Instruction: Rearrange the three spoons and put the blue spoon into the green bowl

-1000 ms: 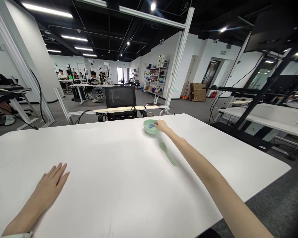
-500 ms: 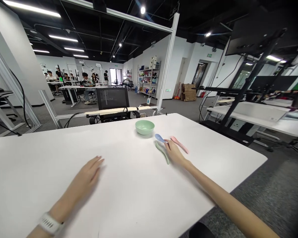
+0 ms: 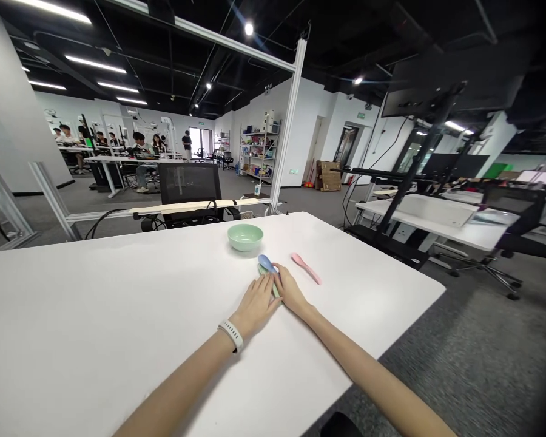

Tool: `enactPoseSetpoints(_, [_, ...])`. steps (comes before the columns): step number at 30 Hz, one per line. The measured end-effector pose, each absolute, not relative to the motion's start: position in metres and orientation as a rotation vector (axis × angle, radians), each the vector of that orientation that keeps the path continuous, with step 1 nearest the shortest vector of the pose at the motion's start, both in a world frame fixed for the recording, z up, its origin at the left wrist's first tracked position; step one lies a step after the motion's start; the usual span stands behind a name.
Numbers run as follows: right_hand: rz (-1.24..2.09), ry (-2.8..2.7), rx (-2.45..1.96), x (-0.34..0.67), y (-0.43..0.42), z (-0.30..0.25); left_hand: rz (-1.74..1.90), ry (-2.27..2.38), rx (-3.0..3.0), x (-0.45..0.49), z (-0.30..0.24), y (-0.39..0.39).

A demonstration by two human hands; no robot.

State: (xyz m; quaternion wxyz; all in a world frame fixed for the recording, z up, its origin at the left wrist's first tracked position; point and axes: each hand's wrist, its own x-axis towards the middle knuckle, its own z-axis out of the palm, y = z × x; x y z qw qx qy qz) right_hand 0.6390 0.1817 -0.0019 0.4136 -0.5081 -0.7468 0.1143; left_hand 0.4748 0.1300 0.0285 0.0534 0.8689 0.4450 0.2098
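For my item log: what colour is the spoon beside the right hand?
The short spoon is pale pink, clearest in the head view.

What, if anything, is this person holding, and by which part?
Cannot be told: the left hand and right hand meet at the handles of the overlapping blue spoon and green spoon, hiding any grip.

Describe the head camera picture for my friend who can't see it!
The left hand and right hand meet at a pale green spoon touching a blue spoon on a white table. A pink spoon and round pale green bowl sit nearby.
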Motion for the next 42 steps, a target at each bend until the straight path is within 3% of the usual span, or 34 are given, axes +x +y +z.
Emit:
enactPoseSetpoints(28, [0.391, -1.542, -1.314, 0.640, 0.174, 0.023, 0.729, 1.468, 2.681, 0.474, 0.031, 0.126])
enactPoseSetpoints(33, [0.372, -1.594, -1.238, 0.616, 0.153, 0.031, 0.783, 1.596, 2.676, 0.416, 0.046, 0.125])
enactPoseSetpoints(42, [0.326, -2.011, -1.214, 0.524, 0.116, 0.010, 0.790, 2.191, 2.486, 0.208, 0.071, 0.080])
